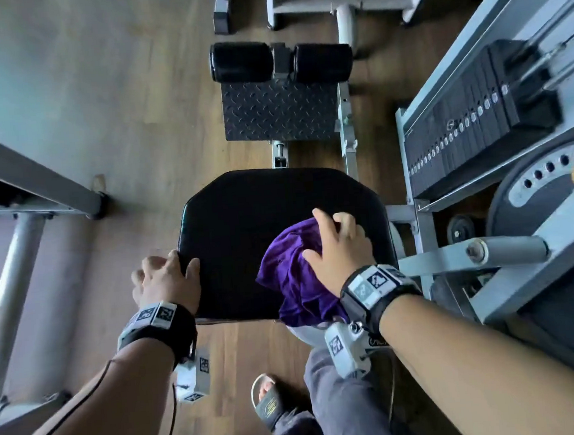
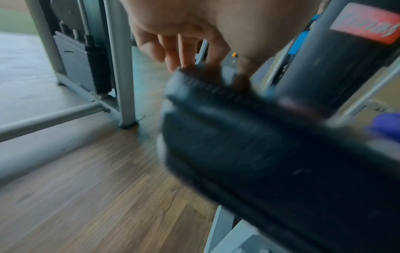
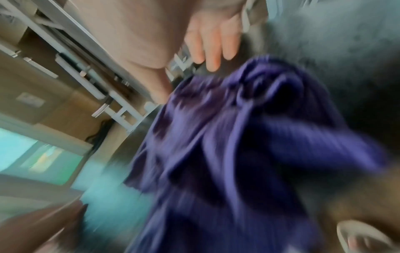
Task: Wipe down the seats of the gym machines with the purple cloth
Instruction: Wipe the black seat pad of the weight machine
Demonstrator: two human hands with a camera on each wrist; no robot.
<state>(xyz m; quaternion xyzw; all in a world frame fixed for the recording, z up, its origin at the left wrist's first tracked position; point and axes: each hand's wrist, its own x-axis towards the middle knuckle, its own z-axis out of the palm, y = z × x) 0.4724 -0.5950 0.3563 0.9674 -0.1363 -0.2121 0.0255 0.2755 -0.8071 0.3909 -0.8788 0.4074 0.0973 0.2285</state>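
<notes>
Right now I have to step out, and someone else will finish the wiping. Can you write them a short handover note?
Left hand: grips the near left edge of the seat, thumb on top, steadying it.
Right hand: presses the bunched cloth onto the seat's near right part; some of the cloth hangs over the front edge.
Done: cannot tell how much of this seat is wiped; the wrist views are blurred.
Left: the rest of this seat, at least its far and left parts, then the other machines' seats.
</notes>
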